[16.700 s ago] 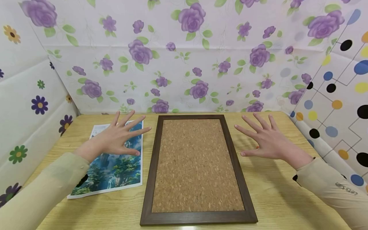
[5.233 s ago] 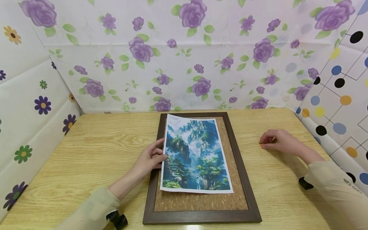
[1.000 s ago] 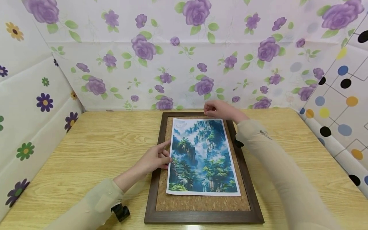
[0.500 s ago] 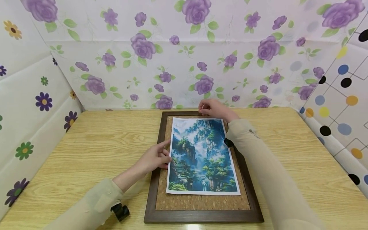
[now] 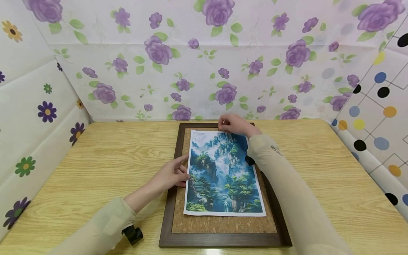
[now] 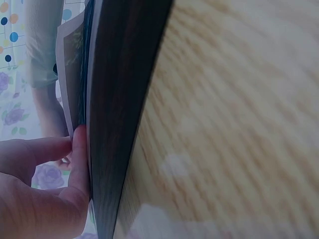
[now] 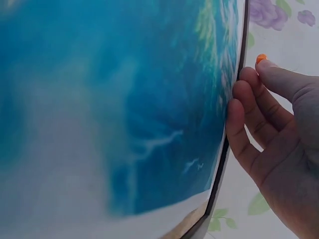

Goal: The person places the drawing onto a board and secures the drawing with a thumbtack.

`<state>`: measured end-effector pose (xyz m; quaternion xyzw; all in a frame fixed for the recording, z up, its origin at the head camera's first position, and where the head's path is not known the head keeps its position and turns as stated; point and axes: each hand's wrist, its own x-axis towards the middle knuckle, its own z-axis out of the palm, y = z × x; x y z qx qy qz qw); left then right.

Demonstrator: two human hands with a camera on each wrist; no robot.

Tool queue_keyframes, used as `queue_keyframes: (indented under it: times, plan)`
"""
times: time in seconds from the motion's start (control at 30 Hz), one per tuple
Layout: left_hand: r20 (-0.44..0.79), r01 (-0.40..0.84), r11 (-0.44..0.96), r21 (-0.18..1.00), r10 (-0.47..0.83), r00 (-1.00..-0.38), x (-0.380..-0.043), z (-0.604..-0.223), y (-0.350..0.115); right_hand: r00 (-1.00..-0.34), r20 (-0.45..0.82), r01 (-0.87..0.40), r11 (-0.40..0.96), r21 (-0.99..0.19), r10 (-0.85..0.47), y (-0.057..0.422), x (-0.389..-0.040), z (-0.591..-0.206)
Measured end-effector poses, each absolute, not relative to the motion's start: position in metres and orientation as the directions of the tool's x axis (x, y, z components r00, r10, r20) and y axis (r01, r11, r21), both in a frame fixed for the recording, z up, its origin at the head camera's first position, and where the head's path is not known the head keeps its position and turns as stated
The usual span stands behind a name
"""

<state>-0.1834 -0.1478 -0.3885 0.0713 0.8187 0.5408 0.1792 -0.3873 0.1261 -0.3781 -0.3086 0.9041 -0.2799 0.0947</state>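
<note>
A printed landscape poster (image 5: 220, 177) with a white border lies over a dark-framed cork board (image 5: 220, 241). My left hand (image 5: 169, 176) pinches the poster's left edge between thumb and fingers; in the left wrist view the sheet's edge (image 6: 65, 84) stands lifted there. My right hand (image 5: 236, 124) is at the poster's top edge, near its middle, pinching a small orange push pin (image 7: 261, 58) between thumb and index finger. The other fingers of that hand curl close to the board's top frame. Only the pin's orange head shows.
The board lies on a wood-grain table (image 5: 111, 166). A floral cloth wall (image 5: 194, 71) rises close behind the board's far edge. Patterned cloth sides (image 5: 28, 124) stand left and right. A black wrist camera (image 5: 132, 234) hangs below my left cuff.
Over the last second my right hand has moved slightly left along the top frame, and down onto the poster's top edge. Earlier, the poster was brought from the table's left onto the board.
</note>
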Motion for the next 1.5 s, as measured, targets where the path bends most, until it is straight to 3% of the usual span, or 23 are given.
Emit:
queue_keyframes:
  times: [0.57,1.5]
  plan:
    - [-0.204,-0.056,0.424,0.904,0.313,-0.927,-0.182,-0.389,-0.147,-0.766,-0.042,-0.559,0.696,-0.452,-0.642,0.122,-0.387,-0.381]
    - [-0.196,-0.046,0.425,0.904,0.317,-0.928,-0.183,-0.391,-0.147,-0.777,-0.103,-0.531,0.734,-0.425,-0.621,0.115,-0.383,-0.377]
